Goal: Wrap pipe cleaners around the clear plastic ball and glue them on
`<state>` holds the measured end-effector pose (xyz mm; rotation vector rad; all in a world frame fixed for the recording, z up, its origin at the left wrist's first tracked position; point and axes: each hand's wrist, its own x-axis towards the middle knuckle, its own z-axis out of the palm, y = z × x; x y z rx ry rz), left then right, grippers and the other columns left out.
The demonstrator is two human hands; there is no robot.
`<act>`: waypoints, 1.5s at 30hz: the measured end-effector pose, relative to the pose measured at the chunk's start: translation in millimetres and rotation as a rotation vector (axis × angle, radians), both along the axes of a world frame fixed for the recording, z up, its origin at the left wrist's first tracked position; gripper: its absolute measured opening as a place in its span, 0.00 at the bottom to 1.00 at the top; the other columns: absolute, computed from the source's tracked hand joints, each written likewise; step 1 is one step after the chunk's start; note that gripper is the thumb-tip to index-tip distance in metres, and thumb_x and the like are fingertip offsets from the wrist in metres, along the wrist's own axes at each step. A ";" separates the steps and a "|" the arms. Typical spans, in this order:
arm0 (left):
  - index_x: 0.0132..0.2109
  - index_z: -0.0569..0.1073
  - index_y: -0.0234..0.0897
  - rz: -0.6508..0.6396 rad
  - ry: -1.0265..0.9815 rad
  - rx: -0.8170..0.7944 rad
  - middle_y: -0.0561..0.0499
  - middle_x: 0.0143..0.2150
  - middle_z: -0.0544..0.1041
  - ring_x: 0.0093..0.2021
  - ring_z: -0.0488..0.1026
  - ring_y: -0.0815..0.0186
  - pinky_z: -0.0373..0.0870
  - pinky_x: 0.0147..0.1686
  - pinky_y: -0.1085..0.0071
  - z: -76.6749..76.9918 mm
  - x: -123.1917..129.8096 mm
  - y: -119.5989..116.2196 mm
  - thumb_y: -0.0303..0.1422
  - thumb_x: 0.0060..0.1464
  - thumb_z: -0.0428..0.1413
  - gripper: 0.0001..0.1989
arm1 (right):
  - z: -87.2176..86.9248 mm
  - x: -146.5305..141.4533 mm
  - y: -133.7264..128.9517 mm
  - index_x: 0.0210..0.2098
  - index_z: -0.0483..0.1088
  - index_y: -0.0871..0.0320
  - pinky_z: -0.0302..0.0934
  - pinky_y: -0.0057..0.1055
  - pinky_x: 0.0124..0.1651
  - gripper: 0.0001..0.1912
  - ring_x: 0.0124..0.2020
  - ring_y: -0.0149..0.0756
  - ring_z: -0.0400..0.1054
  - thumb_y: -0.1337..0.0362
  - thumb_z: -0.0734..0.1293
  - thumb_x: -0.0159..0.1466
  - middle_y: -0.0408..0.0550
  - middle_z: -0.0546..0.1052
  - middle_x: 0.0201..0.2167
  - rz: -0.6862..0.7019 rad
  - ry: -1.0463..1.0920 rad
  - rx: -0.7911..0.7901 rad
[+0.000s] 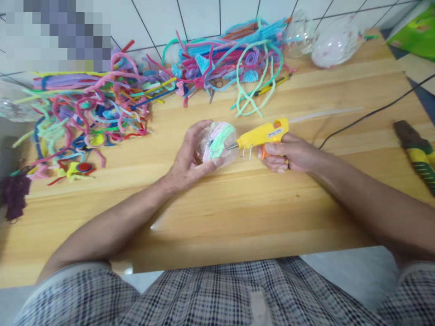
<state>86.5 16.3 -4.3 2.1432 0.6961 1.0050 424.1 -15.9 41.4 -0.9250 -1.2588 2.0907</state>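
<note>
My left hand (192, 158) is closed around a clear plastic ball (234, 156) above the middle of the table. Green and lilac pipe cleaners (219, 139) show on the ball's surface, laid side by side. In my right hand (288, 154) is a yellow hot glue gun (261, 134), my fingers wrapped round its handle at the orange trigger. Its metal nozzle points left and meets the ball beside the green strips; whether it touches I cannot tell. A clear glue stick (322, 114) sticks out of the gun's back. The palm side of my left hand is hidden.
Loose pipe cleaners (84, 108) are heaped at the left, with bundles (231, 54) along the tiled wall. Scissors (214, 88) and a yellow cutter (273, 84) lie before them. Clear balls (336, 45) stand back right; pliers (416, 154) and a black cord (370, 112) lie right.
</note>
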 end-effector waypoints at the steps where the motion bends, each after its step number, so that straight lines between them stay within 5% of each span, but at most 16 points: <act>1: 0.82 0.53 0.57 0.001 -0.004 0.001 0.41 0.80 0.63 0.78 0.69 0.41 0.71 0.78 0.38 -0.1 0.0 0.2 0.59 0.68 0.67 0.47 | 0.0 -0.2 -0.4 0.39 0.77 0.57 0.51 0.26 0.19 0.25 0.16 0.24 0.52 0.42 0.80 0.68 0.30 0.59 0.18 -0.003 -0.003 0.003; 45: 0.81 0.56 0.57 0.043 -0.041 -0.016 0.42 0.78 0.66 0.77 0.70 0.42 0.73 0.77 0.38 0.7 4.1 -5.4 0.58 0.66 0.68 0.46 | -2.0 -2.6 -4.5 0.40 0.76 0.57 0.53 0.26 0.19 0.25 0.16 0.24 0.52 0.41 0.80 0.68 0.29 0.60 0.18 -0.003 0.078 0.026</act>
